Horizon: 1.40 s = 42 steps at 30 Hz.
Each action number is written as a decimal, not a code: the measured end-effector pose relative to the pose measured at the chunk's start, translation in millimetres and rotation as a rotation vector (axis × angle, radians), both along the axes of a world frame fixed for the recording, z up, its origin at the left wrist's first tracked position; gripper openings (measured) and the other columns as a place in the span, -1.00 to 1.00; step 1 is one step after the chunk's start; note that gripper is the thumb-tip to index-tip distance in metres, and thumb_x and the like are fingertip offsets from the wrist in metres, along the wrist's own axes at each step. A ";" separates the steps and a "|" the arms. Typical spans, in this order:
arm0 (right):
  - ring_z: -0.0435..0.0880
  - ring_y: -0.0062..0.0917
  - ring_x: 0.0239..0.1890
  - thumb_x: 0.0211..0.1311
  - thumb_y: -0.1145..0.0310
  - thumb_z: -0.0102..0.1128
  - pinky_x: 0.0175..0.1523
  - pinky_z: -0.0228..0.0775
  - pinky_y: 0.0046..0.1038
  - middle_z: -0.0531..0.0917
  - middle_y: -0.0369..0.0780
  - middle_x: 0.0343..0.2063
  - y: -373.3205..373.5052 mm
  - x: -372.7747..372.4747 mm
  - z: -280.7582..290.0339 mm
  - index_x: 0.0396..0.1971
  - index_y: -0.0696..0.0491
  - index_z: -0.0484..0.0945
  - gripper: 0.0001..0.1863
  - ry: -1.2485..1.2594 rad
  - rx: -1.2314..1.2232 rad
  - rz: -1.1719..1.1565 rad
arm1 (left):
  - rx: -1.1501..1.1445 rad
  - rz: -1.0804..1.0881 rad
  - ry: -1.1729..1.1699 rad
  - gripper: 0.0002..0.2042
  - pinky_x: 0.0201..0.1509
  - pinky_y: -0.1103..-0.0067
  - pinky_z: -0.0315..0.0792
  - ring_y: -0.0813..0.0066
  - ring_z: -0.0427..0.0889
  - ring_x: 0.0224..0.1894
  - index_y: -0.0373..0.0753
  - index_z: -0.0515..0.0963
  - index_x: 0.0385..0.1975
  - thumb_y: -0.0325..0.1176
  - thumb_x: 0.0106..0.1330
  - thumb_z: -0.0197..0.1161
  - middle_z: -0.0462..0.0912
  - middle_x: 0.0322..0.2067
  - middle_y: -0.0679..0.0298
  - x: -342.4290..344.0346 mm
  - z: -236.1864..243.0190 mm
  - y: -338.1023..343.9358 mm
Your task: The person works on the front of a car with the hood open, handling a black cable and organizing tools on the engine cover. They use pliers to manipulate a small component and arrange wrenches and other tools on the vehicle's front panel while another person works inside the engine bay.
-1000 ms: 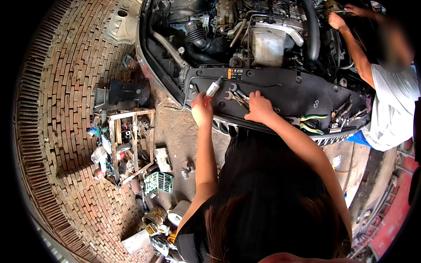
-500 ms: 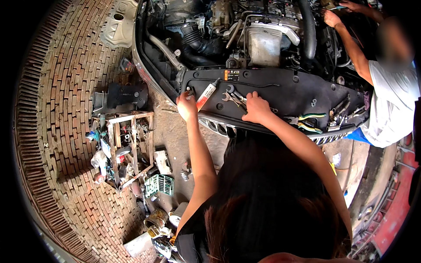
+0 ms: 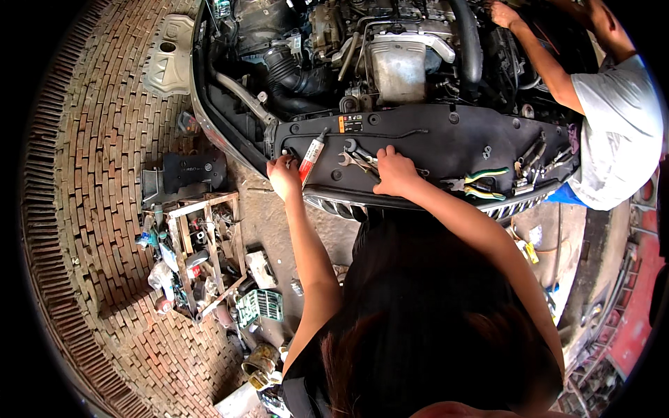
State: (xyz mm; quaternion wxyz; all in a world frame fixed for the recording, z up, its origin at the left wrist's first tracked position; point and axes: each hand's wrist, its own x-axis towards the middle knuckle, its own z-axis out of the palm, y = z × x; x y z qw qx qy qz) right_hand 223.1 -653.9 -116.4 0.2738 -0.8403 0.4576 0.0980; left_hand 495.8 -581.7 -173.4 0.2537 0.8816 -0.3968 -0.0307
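At the front left corner of the black plastic cover panel (image 3: pixel 432 150), my left hand (image 3: pixel 284 177) has its fingers curled by a small dark piece I cannot make out. Just right of it lies a white and red tube (image 3: pixel 311 159) with a dark nozzle, slanted on the panel. My right hand (image 3: pixel 396 173) rests farther right with fingers apart, over the handle ends of two wrenches (image 3: pixel 354 155). Pliers with green and yellow handles (image 3: pixel 481 182) lie to the right of that hand.
Beyond the panel is the open engine bay (image 3: pixel 397 70). A co-worker in a white shirt (image 3: pixel 617 139) reaches into it at right. Several small tools (image 3: pixel 533 167) lie at the panel's right end. At left stand a cluttered metal frame (image 3: pixel 209 251) and a green case (image 3: pixel 260 306) on the ground.
The view has shifted, so panel and tools sit slightly farther left and up. Both my hands stay at about the same spots on the panel. The co-worker's arms have moved.
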 end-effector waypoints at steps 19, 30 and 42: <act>0.57 -0.18 -0.14 -0.33 0.22 0.48 -0.11 0.53 -0.26 0.43 0.00 -0.14 1.8 2.6 -1.5 -0.16 0.26 0.34 -0.29 0.017 -0.009 -0.029 | -0.321 -0.377 -0.029 -0.74 -0.15 0.40 0.39 0.17 0.48 -0.23 -0.20 0.56 -0.19 -0.50 0.08 0.29 0.48 -0.25 0.13 -104.9 32.5 -9.0; 0.67 -0.27 -0.25 -0.31 0.19 0.48 -0.22 0.55 -0.33 0.62 -0.05 -0.36 19.8 7.2 -13.5 -0.26 0.22 0.43 -0.40 -0.077 -0.117 -0.068 | -0.475 0.157 1.314 -0.63 0.13 0.50 0.40 0.34 0.45 0.06 -0.44 0.28 0.06 -0.52 0.28 0.12 0.43 0.01 0.07 -184.6 11.1 33.4; 0.61 -0.30 -0.23 -0.25 0.34 0.38 -0.24 0.52 -0.37 0.58 -0.10 -0.33 32.6 0.3 -22.4 -0.34 0.19 0.50 -0.59 -0.189 -0.326 -0.067 | -0.448 0.404 1.791 -0.60 0.38 0.34 0.15 0.14 0.13 0.33 -0.58 0.19 0.11 -0.36 0.41 -0.14 0.16 0.24 -0.07 -162.3 31.8 15.5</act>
